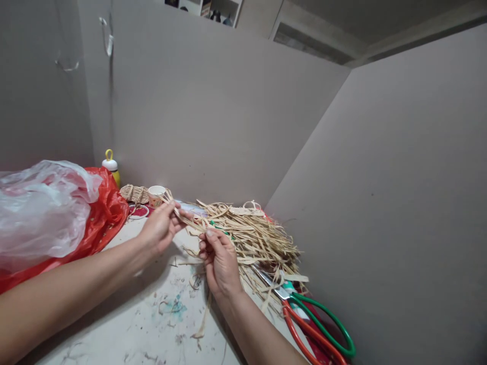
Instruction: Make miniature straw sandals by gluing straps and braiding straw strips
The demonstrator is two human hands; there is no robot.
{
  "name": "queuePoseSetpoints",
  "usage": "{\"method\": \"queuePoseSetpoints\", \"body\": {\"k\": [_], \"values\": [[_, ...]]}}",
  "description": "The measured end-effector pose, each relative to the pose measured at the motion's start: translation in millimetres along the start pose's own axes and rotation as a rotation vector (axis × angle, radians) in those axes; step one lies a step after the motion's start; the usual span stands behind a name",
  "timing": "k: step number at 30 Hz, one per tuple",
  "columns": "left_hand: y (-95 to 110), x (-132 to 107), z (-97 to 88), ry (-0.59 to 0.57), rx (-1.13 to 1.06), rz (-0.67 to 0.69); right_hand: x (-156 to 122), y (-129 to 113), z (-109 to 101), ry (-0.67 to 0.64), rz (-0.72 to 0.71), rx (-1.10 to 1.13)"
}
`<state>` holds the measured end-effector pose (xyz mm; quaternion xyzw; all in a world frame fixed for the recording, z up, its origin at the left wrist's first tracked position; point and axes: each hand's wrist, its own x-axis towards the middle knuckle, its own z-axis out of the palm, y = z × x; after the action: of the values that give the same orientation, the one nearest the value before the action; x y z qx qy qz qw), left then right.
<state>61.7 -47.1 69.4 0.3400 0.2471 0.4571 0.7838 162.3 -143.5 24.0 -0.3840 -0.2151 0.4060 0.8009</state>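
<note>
Several pale straw strips (185, 219) stretch between my two hands above the table. My left hand (163, 226) pinches them toward their far left end, thumb on top. The near right end is gripped by my right hand (220, 256), its fingers curled and thumb pressed down. One strip hangs below my right hand toward the tabletop. Just behind and to the right of my right hand lies a large heap of dry straw (256, 235). Big scissors (283, 294) with one green and one red handle rest at the heap's near edge.
At the left, a clear plastic bag (45, 208) lies over a red bag (114, 203). Behind stand a yellow bottle with a white cap (110, 165), a woven straw piece (134, 193) and a paper cup (156, 195). Grey partitions (213, 111) enclose the stained table (152, 314).
</note>
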Motion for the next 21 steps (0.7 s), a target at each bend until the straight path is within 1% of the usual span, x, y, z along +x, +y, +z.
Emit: {"method": "queuePoseSetpoints", "body": {"k": [2,3,5,7,9,11,12,13,15,17,18,21], "values": [[13,18,-10.0,0.047,0.015,0.048,8,-11,-2,0.051,-0.061,-0.005],[16,26,-16.4,0.062,0.026,0.045,14,-19,-1,0.08,-0.105,-0.012],[12,38,-29.2,0.098,0.049,0.031,29,-41,4,0.121,-0.204,-0.053],[0,44,-39.3,0.135,0.085,0.013,47,-68,12,0.121,-0.266,-0.139],[-17,44,-44.8,0.158,0.129,-0.02,64,-95,20,0.095,-0.293,-0.25],[-31,40,-46.8,0.14,0.171,-0.068,77,-115,23,0.05,-0.305,-0.424],[-37,38,-47.0,0.122,0.19,-0.091,81,-121,21,0.017,-0.309,-0.522],[-41,36,-47.1,0.1,0.207,-0.11,83,-124,18,-0.013,-0.316,-0.622],[-46,33,-47.6,0.067,0.235,-0.131,82,-120,3,-0.074,-0.315,-0.858],[-49,34,-49.3,0.057,0.256,-0.139,77,-106,-18,-0.139,-0.279,-1.158],[-50,35,-50.6,0.057,0.264,-0.141,73,-97,-30,-0.166,-0.251,-1.354],[-52,40,-54.4,0.054,0.276,-0.146,65,-71,-66,-0.157,-0.226,-1.56]]}}
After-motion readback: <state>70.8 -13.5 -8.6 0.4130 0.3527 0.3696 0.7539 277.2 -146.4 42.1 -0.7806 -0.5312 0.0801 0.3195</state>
